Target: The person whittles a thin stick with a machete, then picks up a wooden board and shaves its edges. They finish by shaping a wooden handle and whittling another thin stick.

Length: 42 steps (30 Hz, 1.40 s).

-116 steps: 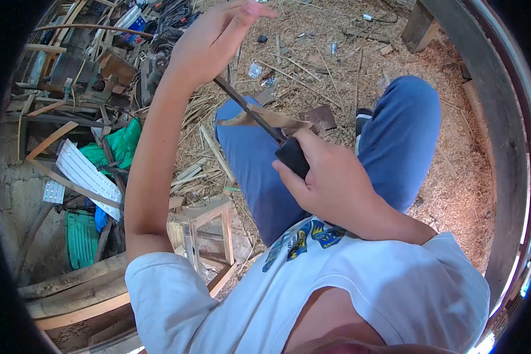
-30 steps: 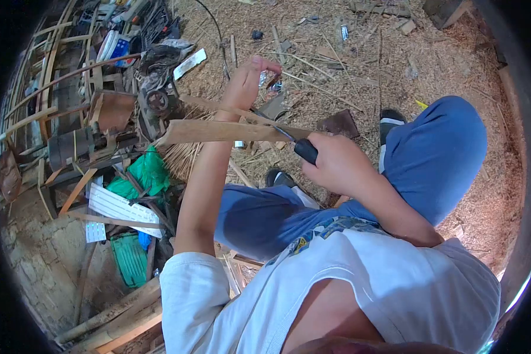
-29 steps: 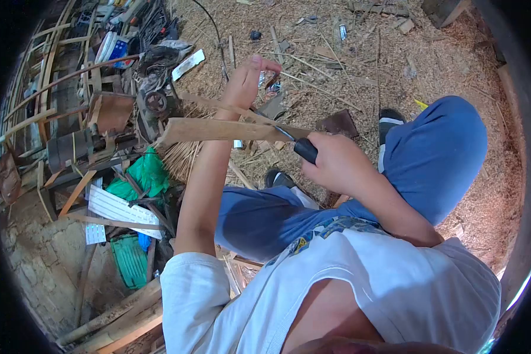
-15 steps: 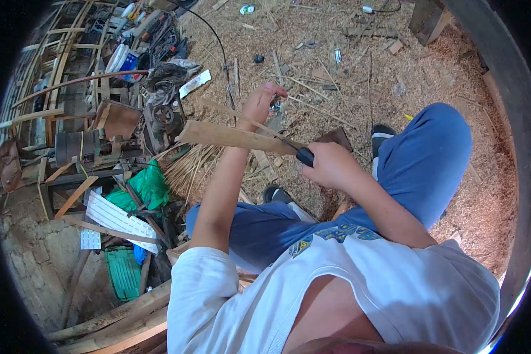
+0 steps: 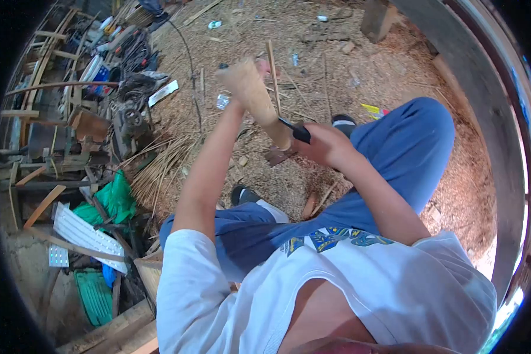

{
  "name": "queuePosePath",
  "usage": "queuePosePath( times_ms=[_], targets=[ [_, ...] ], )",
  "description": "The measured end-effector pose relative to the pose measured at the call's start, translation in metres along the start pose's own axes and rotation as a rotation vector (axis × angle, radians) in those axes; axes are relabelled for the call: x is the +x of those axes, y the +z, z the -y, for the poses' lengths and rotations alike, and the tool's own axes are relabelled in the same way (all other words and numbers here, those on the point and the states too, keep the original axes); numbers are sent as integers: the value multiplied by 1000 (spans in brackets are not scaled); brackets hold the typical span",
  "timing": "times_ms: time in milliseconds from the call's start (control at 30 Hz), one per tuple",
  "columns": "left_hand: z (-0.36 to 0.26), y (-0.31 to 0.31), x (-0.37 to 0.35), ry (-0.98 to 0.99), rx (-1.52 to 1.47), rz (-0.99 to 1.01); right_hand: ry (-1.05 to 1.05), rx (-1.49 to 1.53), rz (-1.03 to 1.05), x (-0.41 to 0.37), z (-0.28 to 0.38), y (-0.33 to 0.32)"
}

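Note:
My right hand [image 5: 324,146] is closed around the black handle [image 5: 301,133] of a knife, whose narrow dark blade reaches left against a pale wooden slat [image 5: 259,103]. The slat tilts away from me, its near end by my right fingers and its blurred far end over my left hand. A thin wooden strip [image 5: 273,76] stands up beside the slat, close to the blade. My left hand [image 5: 264,66] is stretched forward behind the slat's far end. Its fingers are mostly covered and smeared, so its grip cannot be made out.
Shavings cover the ground [image 5: 383,76]. A bundle of thin sticks [image 5: 159,171] lies left of my feet. Further left are a green plastic bag [image 5: 115,197], white printed sheets [image 5: 88,236], and piled tools and scraps. A dark beam [image 5: 484,118] curves along the right.
The slat has swung from lying crosswise to pointing away from me, and the thin strip now stands upright. My right hand keeps the knife. The view has shifted rightward.

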<state>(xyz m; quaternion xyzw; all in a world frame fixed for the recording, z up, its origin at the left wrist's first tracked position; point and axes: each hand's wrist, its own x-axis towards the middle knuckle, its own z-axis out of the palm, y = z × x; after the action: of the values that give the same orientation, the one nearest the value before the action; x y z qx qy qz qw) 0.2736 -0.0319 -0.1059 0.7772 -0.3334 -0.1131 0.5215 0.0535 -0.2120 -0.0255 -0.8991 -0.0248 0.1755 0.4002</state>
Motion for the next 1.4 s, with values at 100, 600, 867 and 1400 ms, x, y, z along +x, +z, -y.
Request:
queuePosePath(
  times_ms=[100,600,867,1400],
  targets=[
    [0,-7,3,201,-182,-54,-121,-43,-137,-14,-26,19],
    [-195,-107,-134,-109,73,34,-9,202,-554,30,-57,102],
    [-217,-110,-198,-503,495,382,-47,222,-524,50,-59,102],
    [-207,-70,-289,-1094,419,249,-143,533,-334,42,-100,120]
  ],
)
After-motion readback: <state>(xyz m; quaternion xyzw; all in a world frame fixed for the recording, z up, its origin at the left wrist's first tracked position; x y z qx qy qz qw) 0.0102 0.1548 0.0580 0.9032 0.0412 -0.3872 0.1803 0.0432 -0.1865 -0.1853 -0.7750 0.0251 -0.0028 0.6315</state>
